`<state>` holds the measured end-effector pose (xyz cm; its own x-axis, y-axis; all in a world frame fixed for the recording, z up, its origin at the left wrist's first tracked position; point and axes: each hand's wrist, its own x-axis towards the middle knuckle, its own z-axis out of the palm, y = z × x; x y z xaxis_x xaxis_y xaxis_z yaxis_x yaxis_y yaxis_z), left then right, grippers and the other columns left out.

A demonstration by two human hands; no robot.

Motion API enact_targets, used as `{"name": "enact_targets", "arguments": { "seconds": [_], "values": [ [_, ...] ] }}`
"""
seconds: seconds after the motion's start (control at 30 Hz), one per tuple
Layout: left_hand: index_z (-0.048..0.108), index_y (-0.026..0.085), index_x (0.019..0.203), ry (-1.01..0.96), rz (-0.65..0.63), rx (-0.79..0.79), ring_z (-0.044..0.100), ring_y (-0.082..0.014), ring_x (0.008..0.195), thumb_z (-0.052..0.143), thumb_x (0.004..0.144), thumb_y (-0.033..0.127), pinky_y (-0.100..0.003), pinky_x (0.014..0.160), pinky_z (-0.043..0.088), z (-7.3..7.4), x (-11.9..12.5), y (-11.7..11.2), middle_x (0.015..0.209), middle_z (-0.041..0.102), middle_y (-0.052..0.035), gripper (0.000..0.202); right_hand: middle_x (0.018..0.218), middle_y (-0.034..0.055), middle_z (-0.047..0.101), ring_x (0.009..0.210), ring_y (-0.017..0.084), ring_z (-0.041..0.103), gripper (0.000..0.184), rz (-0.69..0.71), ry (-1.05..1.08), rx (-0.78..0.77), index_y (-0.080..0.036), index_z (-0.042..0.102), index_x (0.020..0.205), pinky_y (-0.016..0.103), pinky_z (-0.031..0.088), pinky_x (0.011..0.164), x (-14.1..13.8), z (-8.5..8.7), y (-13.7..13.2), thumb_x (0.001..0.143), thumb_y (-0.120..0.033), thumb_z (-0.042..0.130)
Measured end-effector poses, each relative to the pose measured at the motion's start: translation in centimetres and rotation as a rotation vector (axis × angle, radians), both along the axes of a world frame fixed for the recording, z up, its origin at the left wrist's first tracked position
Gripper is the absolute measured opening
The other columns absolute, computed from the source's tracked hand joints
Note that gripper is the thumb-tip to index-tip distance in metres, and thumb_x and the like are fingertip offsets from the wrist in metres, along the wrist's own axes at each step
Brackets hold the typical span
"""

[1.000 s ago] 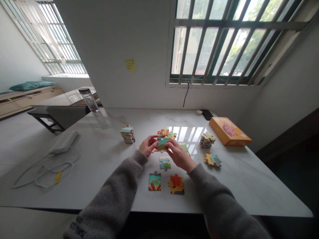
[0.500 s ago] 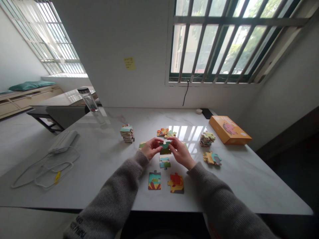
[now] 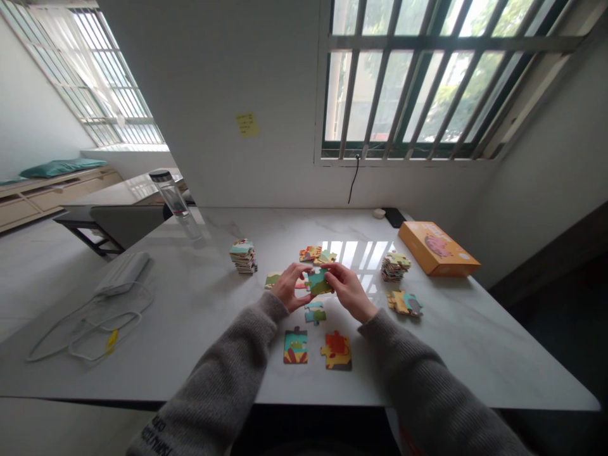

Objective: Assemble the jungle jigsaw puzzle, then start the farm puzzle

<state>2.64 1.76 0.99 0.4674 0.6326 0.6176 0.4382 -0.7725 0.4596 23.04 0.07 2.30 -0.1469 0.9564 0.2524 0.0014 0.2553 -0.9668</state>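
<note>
Teal and green are covering the jigsaw piece (image 3: 319,283) which, in the head view, is hovering just above the marbled table (image 3: 204,335), between the two hands. The right hand (image 3: 350,292) is pinching it at its right edge, thumb on the near face and index finger along the top. The left hand (image 3: 286,288) is curving in an open C about the left edge; whether it is gripping or merely steadying, one cannot tell. Nearest the wearer, a teal-and-yellow piece (image 3: 296,347) and a red-and-yellow piece (image 3: 337,351) are lying flat, well apart from the left stack (image 3: 244,256) and the right stack (image 3: 395,267).

Handling: the piece is seemingly behaving as thin, stiff board, presumably weighing little and standing straight without support. Its printed face is probably offering less purchase than its cut sides, so opposite straight edges are giving the surest hold. The narrow-necked tabs are likely forming the weakest parts, inviting creases if pinched or bent. Lying flat, such pieces are presenting only a low rim to the fingertips.
</note>
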Motion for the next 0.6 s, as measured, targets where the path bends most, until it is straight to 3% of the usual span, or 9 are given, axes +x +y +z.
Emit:
{"name": "enact_targets", "arguments": {
  "seconds": [0.13, 0.3, 0.4, 0.5, 0.6],
  "values": [
    [0.049, 0.021, 0.129, 0.007, -0.015, -0.03, 0.06, -0.0211, 0.091, 0.077, 0.076, 0.039, -0.039, 0.088, 0.054, 0.0, 0.0, -0.1, 0.113, 0.058, -0.0093, 0.062, 0.072, -0.0018, 0.057, 0.061, 0.013, 0.05, 0.03, -0.034, -0.024, 0.037, -0.02, 0.066, 0.105, 0.025, 0.042, 0.054, 0.0, -0.2, 0.0, 0.087, -0.044, 0.061],
    [0.052, 0.02, 0.124, 0.004, 0.013, -0.035, 0.06, -0.0218, 0.091, 0.074, 0.076, 0.035, -0.039, 0.089, 0.053, 0.2, 0.0, -0.2, 0.11, 0.059, -0.009, 0.054, 0.074, -0.0015, 0.058, 0.06, 0.012, 0.052, 0.032, 0.025, -0.043, -0.03, -0.019, 0.064, 0.108, 0.024, 0.045, 0.052, 0.1, -0.3, 0.3, 0.088, -0.043, 0.06],
    [0.052, 0.019, 0.119, -0.013, 0.029, -0.029, 0.06, -0.0231, 0.093, 0.072, 0.072, 0.03, -0.04, 0.089, 0.053, 0.2, 0.0, -0.2, 0.107, 0.058, -0.0081, 0.052, 0.098, 0.0057, 0.062, 0.075, 0.014, 0.06, 0.032, 0.066, -0.202, 0.042, -0.019, 0.064, 0.113, 0.027, 0.054, 0.061, 0.4, 0.0, 0.2, 0.088, -0.038, 0.061],
    [0.053, 0.019, 0.115, -0.028, 0.054, -0.063, 0.06, -0.0225, 0.091, 0.071, 0.069, 0.028, -0.039, 0.085, 0.054, 0.2, -0.2, -0.1, 0.104, 0.058, -0.007, 0.05, 0.129, 0.0121, 0.054, 0.103, 0.019, 0.062, 0.04, 0.129, -0.356, 0.217, -0.022, 0.06, 0.126, 0.032, 0.059, 0.076, 0.7, 0.5, -0.2, 0.089, -0.034, 0.064],
    [0.053, 0.019, 0.113, -0.039, 0.072, -0.107, 0.059, -0.0216, 0.09, 0.07, 0.068, 0.028, -0.037, 0.083, 0.054, 0.2, -0.3, 0.0, 0.103, 0.058, -0.0062, 0.049, 0.135, 0.0125, 0.052, 0.115, 0.023, 0.059, 0.046, 0.207, -0.408, 0.346, -0.025, 0.055, 0.135, 0.035, 0.06, 0.081, 0.9, 0.9, -0.4, 0.09, -0.034, 0.064]
  ]
}}
